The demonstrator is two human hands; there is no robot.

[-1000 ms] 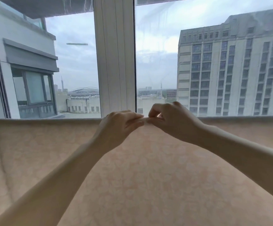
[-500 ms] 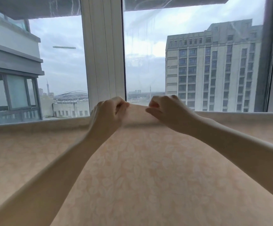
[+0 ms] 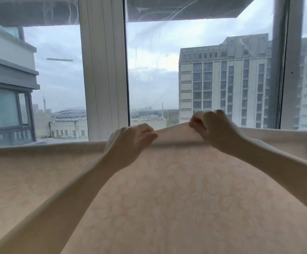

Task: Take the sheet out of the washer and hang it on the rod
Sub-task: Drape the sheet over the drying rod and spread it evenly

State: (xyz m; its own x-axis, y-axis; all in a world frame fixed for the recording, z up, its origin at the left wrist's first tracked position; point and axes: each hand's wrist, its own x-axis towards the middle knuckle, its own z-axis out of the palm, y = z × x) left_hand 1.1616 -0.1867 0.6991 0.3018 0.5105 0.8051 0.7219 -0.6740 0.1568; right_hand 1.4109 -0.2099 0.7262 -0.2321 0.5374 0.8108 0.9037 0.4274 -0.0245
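Sheet [image 3: 167, 198] already lay draped over the rod, which was hidden under the fold. The cloth filled the lower view, its top edge running across below the window frame [image 3: 103, 70]. A second before, my hands had met at the middle; now they sat apart, with the stretch between them lifted. I judged this to be spreading, late in the task. Left hand [image 3: 130, 142] pinched the fold low and right hand [image 3: 215, 129] pinched it higher. The fold ran free outward on both sides.
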